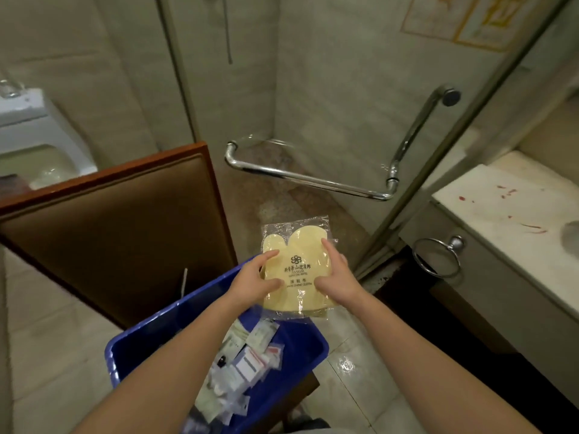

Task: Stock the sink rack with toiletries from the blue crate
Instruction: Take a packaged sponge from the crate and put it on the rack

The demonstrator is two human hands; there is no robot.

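Both hands on one wrapped mitt, just above the crate

I've got one yellow mitt packet (297, 270) at centre frame, left hand (253, 281) and right hand (336, 277) with fingers closed on its opposite edges, probably to keep the limp plastic flat. One blue crate (150, 343), lower centre, holds many small packets. The bench (501, 195) sits far right; I can't see a rack.
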